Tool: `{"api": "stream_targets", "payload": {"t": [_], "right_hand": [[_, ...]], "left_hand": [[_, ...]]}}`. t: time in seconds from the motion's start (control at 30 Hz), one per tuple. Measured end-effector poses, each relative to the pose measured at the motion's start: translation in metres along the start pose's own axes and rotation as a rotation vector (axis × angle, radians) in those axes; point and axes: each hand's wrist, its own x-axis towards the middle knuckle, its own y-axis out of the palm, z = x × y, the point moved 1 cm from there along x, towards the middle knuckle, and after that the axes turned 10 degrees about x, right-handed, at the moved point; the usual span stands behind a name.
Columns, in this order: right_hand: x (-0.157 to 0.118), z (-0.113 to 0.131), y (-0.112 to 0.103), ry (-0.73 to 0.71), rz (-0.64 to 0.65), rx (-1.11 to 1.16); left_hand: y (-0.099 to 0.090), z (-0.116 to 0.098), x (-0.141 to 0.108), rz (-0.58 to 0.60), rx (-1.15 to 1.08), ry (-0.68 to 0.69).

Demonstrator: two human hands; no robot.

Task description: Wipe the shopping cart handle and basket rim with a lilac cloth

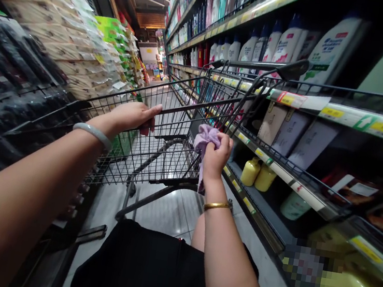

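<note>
A black wire shopping cart stands in front of me, turned sideways in the aisle. My left hand is wrapped around its near top rail, with the thumb lying along the bar and the fingers curled below. Bunched in my closed right hand is a light purple cloth, one end of it hanging down. That hand is beside the cart's basket near the handle end; whether the cloth presses on the wires I cannot tell. The cart's handle reaches toward the right-hand shelf.
Shelves on the right carry shampoo bottles, boxes and yellow bottles, with a price rail close to the cart. Stacked wrapped packs line the left. Grey tiled floor shows under the cart.
</note>
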Motion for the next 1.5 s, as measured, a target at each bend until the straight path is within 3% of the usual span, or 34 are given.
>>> {"api": "stream_targets", "payload": {"t": [0.07,0.27,0.37,0.43,0.57,0.77,0.93,1.1,1.13,1.2,1.33,1.4,1.5], "right_hand": [[-0.006,0.004,0.004,-0.069,0.043,-0.035],[-0.073,0.01,0.038,-0.171,0.764,-0.284],[-0.101,0.011,0.05,-0.109,0.943,-0.361],[-0.107,0.015,0.055,-0.127,0.907,-0.327],[-0.11,0.012,0.064,-0.312,0.768,-0.171],[-0.142,-0.015,0.083,-0.32,1.026,-0.211],[-0.137,0.005,0.078,-0.354,0.894,-0.153],[-0.135,0.001,0.077,-0.223,1.123,-0.22],[-0.133,0.0,0.076,-0.2,1.119,-0.226],[-0.122,0.003,0.072,-0.195,0.98,-0.2],[-0.084,0.016,0.051,-0.255,0.574,-0.128],[-0.074,0.014,0.042,-0.234,0.57,-0.166],[-0.08,-0.001,0.038,-0.118,0.766,-0.272]], "left_hand": [[0.0,0.002,0.0,0.042,0.0,0.007],[0.0,0.007,0.0,0.042,0.021,0.001],[0.0,0.009,0.0,0.019,0.018,-0.011],[0.0,0.008,-0.002,0.025,0.012,-0.019],[-0.001,0.005,-0.007,0.017,0.031,0.002],[0.0,0.006,-0.008,-0.022,0.024,-0.01],[0.001,0.007,-0.01,-0.037,0.017,0.003],[0.002,0.009,-0.008,-0.069,0.049,-0.029],[0.002,0.009,-0.007,-0.069,0.049,-0.045],[0.004,0.01,-0.005,-0.065,0.041,-0.061],[0.006,0.011,-0.004,-0.108,0.064,-0.035],[0.007,0.012,-0.003,-0.124,0.077,-0.027],[0.008,0.012,-0.001,-0.113,0.058,-0.038]]}}
